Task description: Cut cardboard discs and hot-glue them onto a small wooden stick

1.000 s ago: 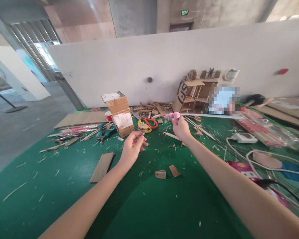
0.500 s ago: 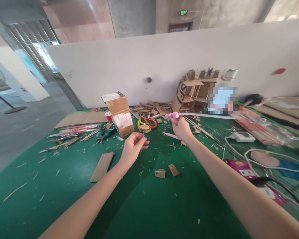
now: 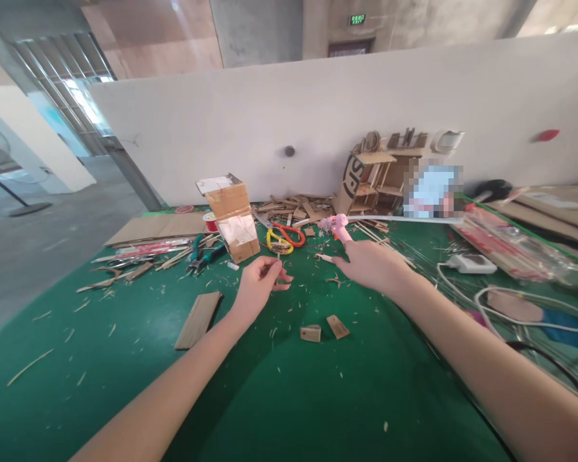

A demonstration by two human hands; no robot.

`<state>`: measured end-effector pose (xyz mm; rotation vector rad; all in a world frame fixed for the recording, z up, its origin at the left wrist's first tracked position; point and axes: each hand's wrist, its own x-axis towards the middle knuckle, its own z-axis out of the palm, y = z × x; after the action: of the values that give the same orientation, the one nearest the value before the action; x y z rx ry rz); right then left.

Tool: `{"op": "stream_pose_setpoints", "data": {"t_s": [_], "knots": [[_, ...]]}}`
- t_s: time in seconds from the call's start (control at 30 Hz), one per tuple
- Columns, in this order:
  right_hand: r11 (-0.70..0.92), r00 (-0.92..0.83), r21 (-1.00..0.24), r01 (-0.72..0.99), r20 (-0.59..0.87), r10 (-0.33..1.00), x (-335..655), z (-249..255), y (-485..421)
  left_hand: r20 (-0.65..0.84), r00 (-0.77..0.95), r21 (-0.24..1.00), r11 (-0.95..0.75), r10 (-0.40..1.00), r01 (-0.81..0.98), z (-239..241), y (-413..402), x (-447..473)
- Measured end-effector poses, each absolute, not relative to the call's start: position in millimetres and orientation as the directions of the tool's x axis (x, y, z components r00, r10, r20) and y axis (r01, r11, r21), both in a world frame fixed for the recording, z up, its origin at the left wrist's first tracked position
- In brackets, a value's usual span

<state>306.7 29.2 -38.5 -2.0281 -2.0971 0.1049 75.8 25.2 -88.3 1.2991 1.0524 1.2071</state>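
The left hand (image 3: 257, 287) is out over the middle of the green bench (image 3: 279, 398), thumb and fingertips pinched on a thin little sliver (image 3: 277, 268) that's too small to say what it's made of. The right hand (image 3: 372, 264) is flat and let go: palm down, fingers stretched toward the left, holding nothing. Just past it toward the far edge sits the pink glue gun (image 3: 336, 224). Its handle comes down right next to that hand, and I honestly can't tell whether they touch.

A bit further back between the two hands are the yellow-handled scissors (image 3: 275, 242) and red-handled scissors (image 3: 293, 235), lying overlapped. Left of those a taped cardboard box (image 3: 234, 215) stands tilted, with teal-handled pliers (image 3: 203, 251) beside it on the side toward the left edge.

On the near side, a wooden slat (image 3: 198, 319) lies just left of the left wrist, and two small cardboard pieces (image 3: 311, 333) sit between the forearms.

Up against the far edge there's a cardboard model house (image 3: 373, 176) next to a heap of cardboard offcuts (image 3: 296, 208). Toward the right edge lies a white power adapter (image 3: 467, 263) with cables trailing off it — and wood chips are scattered pretty much everywhere.
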Motion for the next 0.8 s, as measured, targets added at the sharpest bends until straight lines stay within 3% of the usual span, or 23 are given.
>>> {"op": "stream_pose_setpoints", "data": {"t_s": [0.13, 0.23, 0.47, 0.8], "knots": [[0.371, -0.274, -0.153, 0.916, 0.438, 0.856, 287.3, -34.8, 0.8, 0.047, 0.15, 0.996, -0.035, 0.988, -0.08, -83.3, 20.7, 78.2], [0.523, -0.358, -0.14, 0.841, 0.58, 0.732, 278.1, -37.9, -7.0, 0.016, 0.222, 0.994, 0.009, 0.975, -0.109, -78.8, 15.0, 80.8], [0.629, -0.398, -0.096, 0.772, 0.699, 0.594, 271.7, -47.4, -13.3, -0.031, 0.413, 0.988, 0.09, 0.91, -0.126, -74.5, 2.1, 87.3], [0.622, -0.406, -0.042, 0.782, 0.722, 0.56, 269.4, -60.9, -12.5, -0.047, 0.505, 0.983, 0.128, 0.862, -0.128, -74.5, -7.5, 93.3]]}}
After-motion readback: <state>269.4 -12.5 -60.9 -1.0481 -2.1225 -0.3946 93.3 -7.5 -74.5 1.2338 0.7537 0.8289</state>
